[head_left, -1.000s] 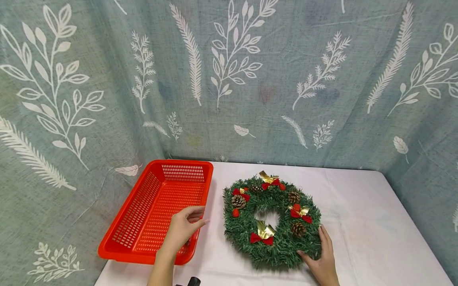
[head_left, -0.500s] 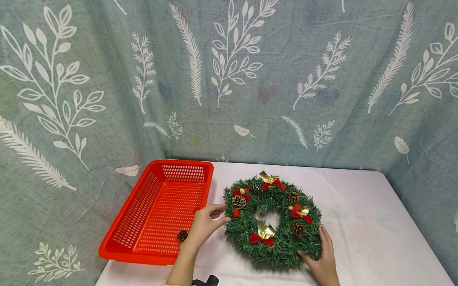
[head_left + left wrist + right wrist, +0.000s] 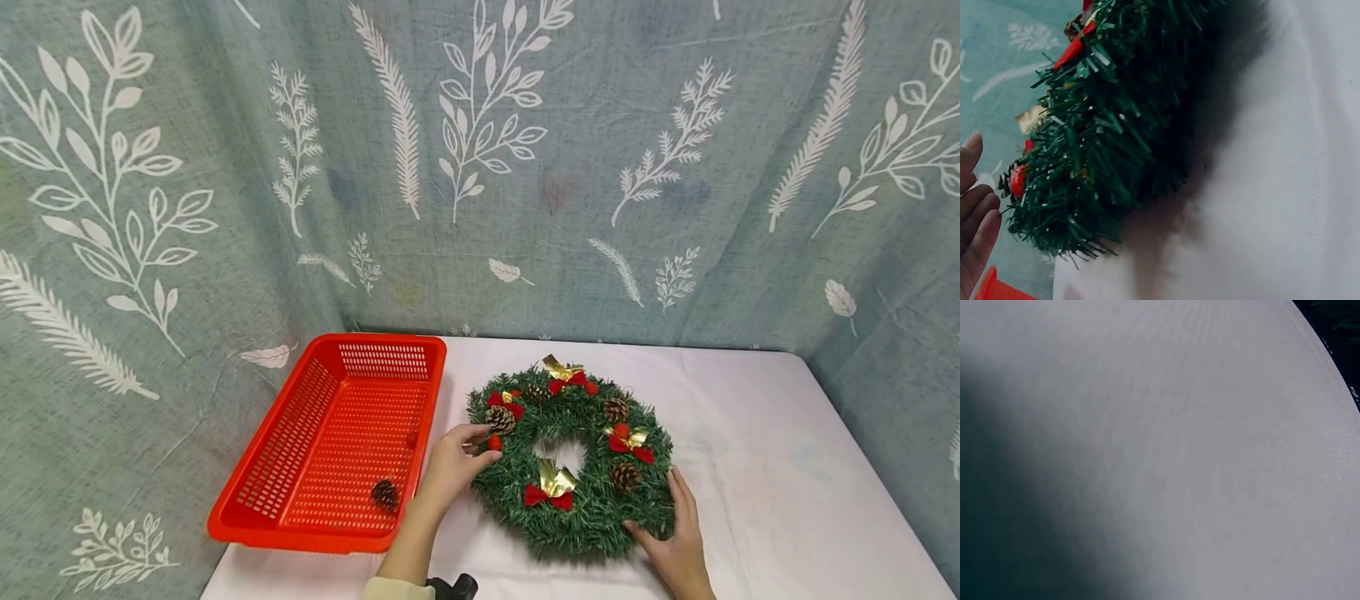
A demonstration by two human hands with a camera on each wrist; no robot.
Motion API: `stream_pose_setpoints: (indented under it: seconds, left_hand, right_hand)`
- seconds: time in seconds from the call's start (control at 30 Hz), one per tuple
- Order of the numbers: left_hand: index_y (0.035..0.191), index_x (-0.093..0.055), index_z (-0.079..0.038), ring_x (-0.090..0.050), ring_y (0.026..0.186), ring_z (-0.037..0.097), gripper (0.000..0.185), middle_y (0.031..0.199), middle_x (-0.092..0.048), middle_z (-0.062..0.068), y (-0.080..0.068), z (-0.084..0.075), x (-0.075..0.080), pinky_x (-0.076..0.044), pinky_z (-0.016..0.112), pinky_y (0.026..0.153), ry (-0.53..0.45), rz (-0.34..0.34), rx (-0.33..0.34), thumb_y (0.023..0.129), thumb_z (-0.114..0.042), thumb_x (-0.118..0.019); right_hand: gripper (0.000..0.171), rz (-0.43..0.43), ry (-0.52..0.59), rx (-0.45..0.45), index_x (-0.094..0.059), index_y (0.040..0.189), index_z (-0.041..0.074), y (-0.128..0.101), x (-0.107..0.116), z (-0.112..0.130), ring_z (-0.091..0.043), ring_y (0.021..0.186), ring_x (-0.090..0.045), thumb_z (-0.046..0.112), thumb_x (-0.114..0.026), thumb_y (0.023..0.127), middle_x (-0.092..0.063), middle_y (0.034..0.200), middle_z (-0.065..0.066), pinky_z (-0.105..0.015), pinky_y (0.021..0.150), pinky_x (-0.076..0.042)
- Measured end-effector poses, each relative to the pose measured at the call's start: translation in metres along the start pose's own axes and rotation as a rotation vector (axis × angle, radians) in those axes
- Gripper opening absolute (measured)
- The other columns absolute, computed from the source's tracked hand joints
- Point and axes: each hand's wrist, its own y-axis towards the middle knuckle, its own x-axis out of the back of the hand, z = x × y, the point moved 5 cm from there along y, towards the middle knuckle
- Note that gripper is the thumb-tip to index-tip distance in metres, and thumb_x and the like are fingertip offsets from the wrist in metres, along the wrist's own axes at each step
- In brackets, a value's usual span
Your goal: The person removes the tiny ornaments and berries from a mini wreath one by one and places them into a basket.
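Note:
A green Christmas wreath [image 3: 577, 529] lies on the white-covered table, decorated with pine cones, red berries and red-and-gold bows. My right hand [image 3: 678, 542] holds its lower right edge, thumb on top and fingers along the outer side. Over the wreath's left side is my left hand [image 3: 452, 467], fingers loosely bent beside a red berry [image 3: 495, 442] and a pine cone [image 3: 499, 419]. In the left wrist view the left hand's fingers [image 3: 980, 240] appear empty, close to the berry [image 3: 1017, 181]. The right wrist view has mostly blurred white cloth, without the hand.
A red plastic basket [image 3: 285, 540] stands left of the wreath. Inside it are a loose pine cone [image 3: 386, 495] and a small red item [image 3: 411, 439] near the right wall. Behind the table hangs a leaf-patterned curtain [image 3: 555, 275]. A black object [image 3: 457, 587] shows beside the left forearm.
My left hand has moved right from over the basket to the wreath's left side, uncovering the pine cone in the basket. My right hand and the wreath have stayed in place.

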Motion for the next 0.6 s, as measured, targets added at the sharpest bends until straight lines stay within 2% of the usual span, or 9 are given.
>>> stream_pose_setpoints:
  seconds: [0.13, 0.23, 0.33, 0.4, 0.47, 0.57, 0.6]
  left_hand:
    - [0.116, -0.066, -0.004, -0.066, 0.092, 0.028, 0.042, 0.106, -0.065, 0.012, 0.0018, 0.0012, -0.0028, -0.056, 0.031, 0.076, 0.005, -0.024, -0.016, 0.078, -0.018, -0.078]
    - [0.114, -0.067, -0.002, -0.065, 0.092, 0.026, 0.041, 0.104, -0.065, 0.011, 0.0022, 0.0022, -0.0052, -0.056, 0.03, 0.077, 0.005, -0.041, -0.03, 0.077, -0.016, -0.079]
    - [0.113, -0.067, -0.002, -0.065, 0.092, 0.025, 0.041, 0.103, -0.065, 0.01, 0.0026, 0.0041, -0.0074, -0.056, 0.03, 0.077, 0.017, -0.043, -0.043, 0.076, -0.015, -0.079]
    - [0.113, -0.067, -0.002, -0.065, 0.092, 0.025, 0.041, 0.103, -0.066, 0.01, 0.003, 0.0049, -0.0086, -0.055, 0.031, 0.078, 0.033, -0.043, -0.052, 0.076, -0.016, -0.079]
    - [0.113, -0.067, -0.003, -0.064, 0.092, 0.025, 0.04, 0.103, -0.066, 0.009, 0.0035, 0.0056, -0.0095, -0.055, 0.032, 0.078, 0.046, -0.044, -0.052, 0.076, -0.017, -0.079]
    - [0.112, -0.068, -0.003, -0.065, 0.091, 0.026, 0.039, 0.102, -0.066, 0.01, 0.0043, 0.0061, -0.0102, -0.055, 0.035, 0.078, 0.049, -0.05, -0.05, 0.076, -0.016, -0.079]
    - [0.111, -0.068, -0.002, -0.065, 0.09, 0.026, 0.039, 0.101, -0.066, 0.01, 0.0043, 0.006, -0.0105, -0.055, 0.035, 0.078, 0.055, -0.049, -0.053, 0.076, -0.015, -0.079]
  right_hand:
    - [0.106, -0.007, 0.007, 0.01, -0.029, 0.148, 0.005, 0.0009, 0.0003, 0.0008, 0.005, 0.137, -0.016, 0.01, -0.088, 0.059, -0.03, 0.147, -0.025, -0.012, 0.11, -0.019]
    - [0.106, -0.002, 0.017, 0.008, -0.029, 0.148, 0.006, 0.0008, 0.0007, 0.0015, 0.007, 0.136, -0.015, 0.009, -0.087, 0.06, -0.03, 0.147, -0.026, -0.01, 0.108, -0.018]
    - [0.105, 0.02, 0.027, -0.027, -0.028, 0.149, 0.007, -0.0003, 0.0007, 0.0012, 0.008, 0.136, -0.014, 0.01, -0.087, 0.062, -0.029, 0.148, -0.025, -0.02, 0.113, -0.021]
    - [0.105, 0.045, 0.045, -0.075, -0.027, 0.15, 0.009, -0.0008, 0.0009, 0.0002, 0.005, 0.137, -0.014, 0.01, -0.086, 0.063, -0.028, 0.149, -0.024, -0.032, 0.115, -0.023]
    - [0.105, 0.086, 0.072, -0.139, -0.024, 0.151, 0.011, -0.0005, 0.0014, -0.0016, -0.006, 0.141, -0.015, 0.011, -0.085, 0.066, -0.025, 0.151, -0.022, -0.046, 0.112, -0.026]
    - [0.107, 0.172, 0.137, -0.251, -0.017, 0.153, 0.016, 0.0006, 0.003, -0.0041, -0.028, 0.143, -0.015, 0.016, -0.084, 0.07, -0.018, 0.154, -0.019, -0.06, 0.106, -0.026]
    - [0.108, 0.207, 0.156, -0.287, -0.013, 0.153, 0.019, 0.0005, 0.0036, -0.0049, -0.034, 0.143, -0.013, 0.018, -0.083, 0.071, -0.015, 0.156, -0.018, -0.062, 0.106, -0.025]
